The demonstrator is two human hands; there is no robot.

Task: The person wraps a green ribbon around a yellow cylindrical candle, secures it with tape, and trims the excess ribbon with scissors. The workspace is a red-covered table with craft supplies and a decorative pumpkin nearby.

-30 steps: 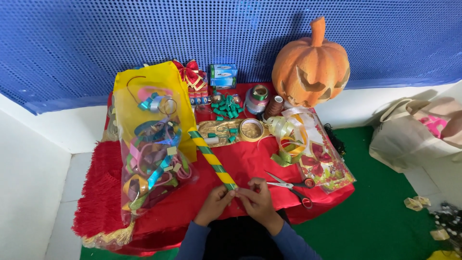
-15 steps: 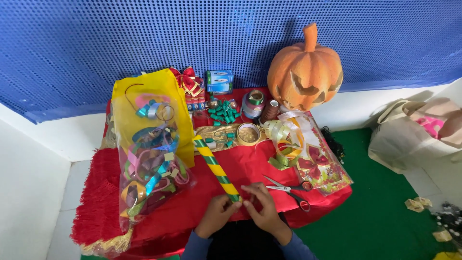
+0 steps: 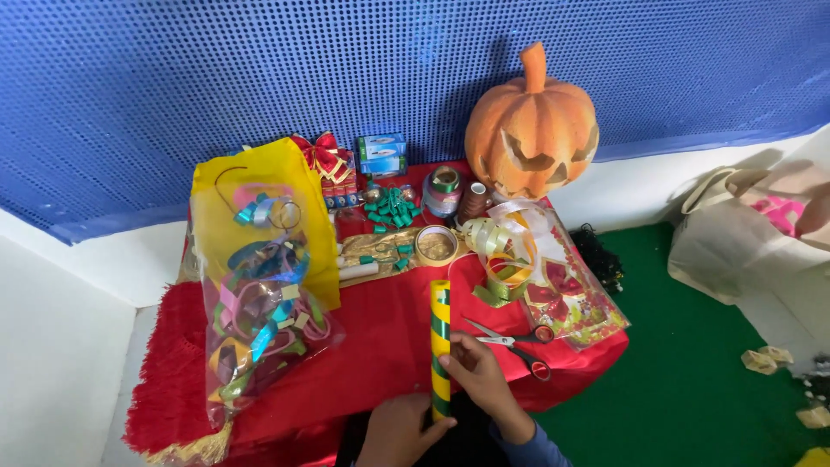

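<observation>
A yellow tube with green spiral stripes [image 3: 440,324] lies lengthwise over the red cloth [image 3: 380,346], its far end pointing away from me. My right hand [image 3: 478,374] grips its near part from the right side. My left hand [image 3: 396,430] holds the tube's near end from below left. Red-handled scissors [image 3: 514,342] lie just right of my right hand.
A clear and yellow bag of coloured ribbon loops [image 3: 259,285] sits at the left. An orange carved pumpkin [image 3: 532,130] stands at the back right. Ribbon spools [image 3: 445,188], a tape roll [image 3: 436,245], green bits and another clear bag [image 3: 553,285] crowd the middle. A beige bag [image 3: 743,233] rests on the green floor.
The striped tube has swung from a diagonal to nearly straight ahead. Both hands shifted along with it, still holding its near end.
</observation>
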